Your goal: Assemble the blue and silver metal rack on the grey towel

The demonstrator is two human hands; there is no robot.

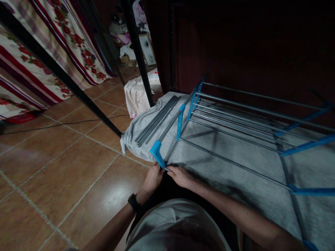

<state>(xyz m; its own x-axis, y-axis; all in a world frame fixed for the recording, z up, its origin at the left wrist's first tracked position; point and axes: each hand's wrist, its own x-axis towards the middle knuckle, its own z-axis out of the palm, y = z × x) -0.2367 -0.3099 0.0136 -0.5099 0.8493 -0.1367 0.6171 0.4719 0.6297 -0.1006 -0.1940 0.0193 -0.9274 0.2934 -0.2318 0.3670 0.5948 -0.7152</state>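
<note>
Connector (157,152) between 2 hands (153,178) (touching).

The rack (248,115) runs off the edge at 3 o'clock. The rod's tip hides under both hands, the left hand (153,178) and right hand (180,176).

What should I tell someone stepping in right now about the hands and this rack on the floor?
Left hand: gripping the near blue connector at the rack's corner.
Right hand: fingertips pinching a thin rod end beside that connector.
Rack frame: lying on grey cloth, many rods already in blue brackets.
Loose rods: bundled on the cloth, left of the frame, not fitted.
Near corner joint looks unfinished.
</note>
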